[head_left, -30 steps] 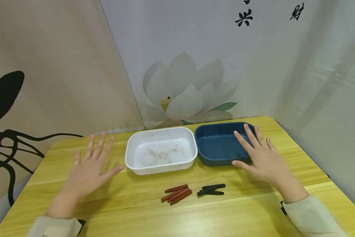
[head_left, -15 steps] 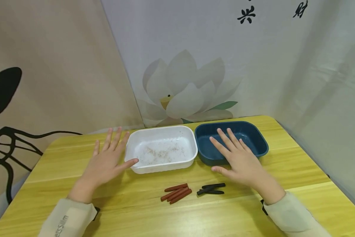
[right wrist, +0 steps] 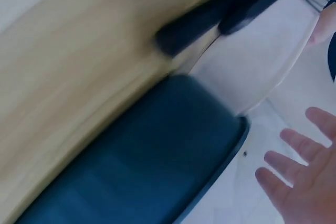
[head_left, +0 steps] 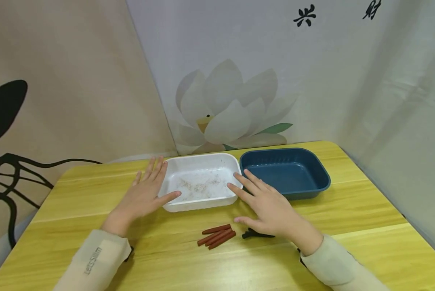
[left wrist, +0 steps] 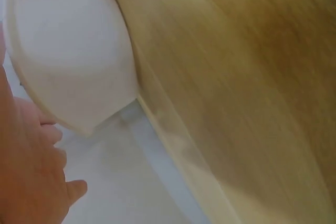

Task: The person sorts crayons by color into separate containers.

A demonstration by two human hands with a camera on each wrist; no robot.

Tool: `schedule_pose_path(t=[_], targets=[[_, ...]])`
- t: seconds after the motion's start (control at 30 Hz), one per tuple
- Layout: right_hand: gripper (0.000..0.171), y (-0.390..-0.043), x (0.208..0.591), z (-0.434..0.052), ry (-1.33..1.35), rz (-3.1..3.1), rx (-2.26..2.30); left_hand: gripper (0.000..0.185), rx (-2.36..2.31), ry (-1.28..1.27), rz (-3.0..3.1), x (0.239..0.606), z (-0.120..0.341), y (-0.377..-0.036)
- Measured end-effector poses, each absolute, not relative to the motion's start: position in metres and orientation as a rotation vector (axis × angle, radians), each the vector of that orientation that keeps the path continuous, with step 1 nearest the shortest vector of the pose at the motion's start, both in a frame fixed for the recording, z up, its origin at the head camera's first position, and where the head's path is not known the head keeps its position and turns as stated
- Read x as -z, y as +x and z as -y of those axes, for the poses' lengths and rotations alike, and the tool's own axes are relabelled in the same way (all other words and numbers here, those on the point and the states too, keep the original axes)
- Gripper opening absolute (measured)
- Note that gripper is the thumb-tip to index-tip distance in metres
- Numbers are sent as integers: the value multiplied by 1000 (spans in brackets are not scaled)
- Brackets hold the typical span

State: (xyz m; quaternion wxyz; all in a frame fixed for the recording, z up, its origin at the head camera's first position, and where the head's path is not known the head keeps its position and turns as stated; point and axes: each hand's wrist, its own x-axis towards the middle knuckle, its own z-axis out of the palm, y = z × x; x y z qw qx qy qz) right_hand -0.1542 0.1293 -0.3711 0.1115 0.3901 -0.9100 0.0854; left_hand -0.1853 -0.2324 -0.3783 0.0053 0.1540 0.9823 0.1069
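Both hands, left hand [head_left: 141, 197] and right hand [head_left: 272, 208] (fingers spread, holding nothing), flanking the white tray [head_left: 202, 204].

The white tray [head_left: 202, 182], a shallow rounded rectangle flecked with reddish crumbs, sits upright near the table's [head_left: 366, 210] far edge, about midway along it. Brown sticks [head_left: 217, 236] and black sticks [head_left: 251, 234] lie flat, bunched side by side, nearer the front edge.
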Motion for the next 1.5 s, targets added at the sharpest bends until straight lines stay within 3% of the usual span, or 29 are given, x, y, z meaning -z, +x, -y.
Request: schedule_pose_path(t=[0.6, 1.5], targets=[[42, -147, 374, -84, 1514, 2591, -346, 104, -419, 497, -2972, 381, 231, -193], [9, -166, 387, -62, 1599, 2919, -393, 112, -396, 503, -2977, 385, 231, -191]])
